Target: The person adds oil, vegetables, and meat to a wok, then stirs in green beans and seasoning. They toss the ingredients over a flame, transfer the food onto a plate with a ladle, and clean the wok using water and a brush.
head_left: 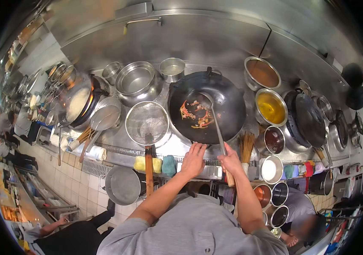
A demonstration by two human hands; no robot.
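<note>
Head view: right hand (pixel 230 162) grips wooden-handled metal ladle (pixel 219 131); left hand (pixel 193 161), grip unclear, beside round wok (pixel 231 104).

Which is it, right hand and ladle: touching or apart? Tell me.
Touching. The head view shows the right hand wrapped around the ladle, whose end sticks out below the grip.

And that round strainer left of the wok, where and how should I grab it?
Take the strainer by its wooden handle, probably best from your side: the long, straight handle points toward you, with the round end farther off.
</note>
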